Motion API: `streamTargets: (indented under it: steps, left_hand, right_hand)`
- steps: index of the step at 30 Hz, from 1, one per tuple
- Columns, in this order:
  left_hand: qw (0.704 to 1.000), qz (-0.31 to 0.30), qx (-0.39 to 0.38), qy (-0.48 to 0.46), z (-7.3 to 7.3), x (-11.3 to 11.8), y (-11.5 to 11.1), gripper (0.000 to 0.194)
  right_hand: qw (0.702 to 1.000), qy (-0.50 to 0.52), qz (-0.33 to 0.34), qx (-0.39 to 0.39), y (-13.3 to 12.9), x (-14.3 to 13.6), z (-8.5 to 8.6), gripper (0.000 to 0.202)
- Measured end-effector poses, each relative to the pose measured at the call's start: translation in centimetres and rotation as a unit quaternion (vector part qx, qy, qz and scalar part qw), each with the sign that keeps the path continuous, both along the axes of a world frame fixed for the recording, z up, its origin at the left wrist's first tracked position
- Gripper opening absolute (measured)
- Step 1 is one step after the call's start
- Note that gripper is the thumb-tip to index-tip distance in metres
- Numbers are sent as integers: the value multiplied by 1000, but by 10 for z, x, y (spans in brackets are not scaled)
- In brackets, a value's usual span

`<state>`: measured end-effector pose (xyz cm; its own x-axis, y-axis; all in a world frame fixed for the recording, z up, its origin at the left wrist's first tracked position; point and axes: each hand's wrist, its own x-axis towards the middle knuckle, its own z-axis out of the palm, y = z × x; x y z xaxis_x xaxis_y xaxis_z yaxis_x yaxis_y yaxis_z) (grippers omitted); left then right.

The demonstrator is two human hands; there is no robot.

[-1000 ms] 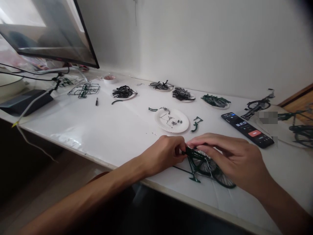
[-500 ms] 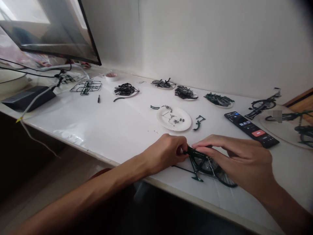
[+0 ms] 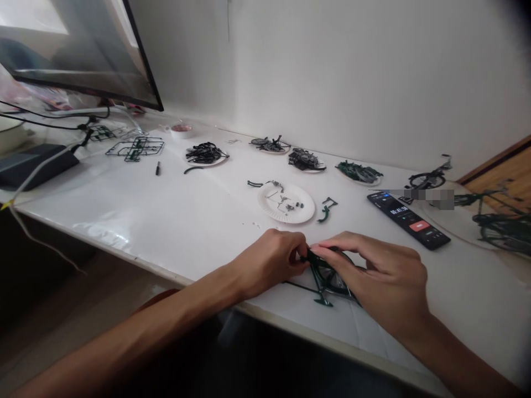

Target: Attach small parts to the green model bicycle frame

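A dark green model bicycle (image 3: 329, 276) lies near the table's front edge, between my two hands. My left hand (image 3: 280, 260) is closed, its fingertips pinching the left end of the bicycle. My right hand (image 3: 379, 271) reaches over from the right, thumb and fingers pinched on the upper part of the frame, close to the left fingertips. It covers much of one wheel. Behind the hands sits a white paper plate (image 3: 269, 213) with small grey and green parts. A green curved piece (image 3: 323, 214) lies right of that plate.
A phone (image 3: 409, 220) showing a timer lies at the right, near assembled model bicycles (image 3: 427, 179). Plates of dark parts (image 3: 206, 153) line the back. Green part frames (image 3: 136, 148), a small dark tool (image 3: 158, 168) and a monitor (image 3: 83, 50) are at the left.
The view has shifted slightly, so the table items appear further left. My right hand has moved left along the bicycle, closer to my left fingertips, and now hides more of the wheel.
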<state>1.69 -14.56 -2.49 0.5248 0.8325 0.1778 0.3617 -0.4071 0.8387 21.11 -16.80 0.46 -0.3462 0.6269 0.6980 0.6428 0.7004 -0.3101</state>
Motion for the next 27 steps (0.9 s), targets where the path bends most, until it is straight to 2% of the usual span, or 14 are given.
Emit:
streamTargets:
  steps: [9, 11, 15, 18, 22, 27]
  left_hand:
    - [1000, -12, 13, 7, 1, 0, 1, 4]
    - [1000, -14, 13, -3, 0, 0, 1, 6]
    - [1000, 2, -4, -21, -1, 1, 0, 8]
    - [999, 2, -20, -30, -1, 2, -1, 7]
    - [999, -1, -35, -15, -1, 1, -2, 7]
    - [1000, 3, -30, -1, -1, 1, -2, 9]
  right_hand:
    - [1000, 10, 15, 17, 6, -2, -4, 9]
    - [1000, 6, 11, 8, 9, 1, -7, 18]
    - [994, 13, 94, -51, 10, 7, -8, 38]
    - [987, 34, 124, -98, 10, 7, -6, 30]
    - [980, 66, 93, -161, 10, 6, -3, 18]
    - [979, 53, 106, -166, 10, 8, -3, 16]
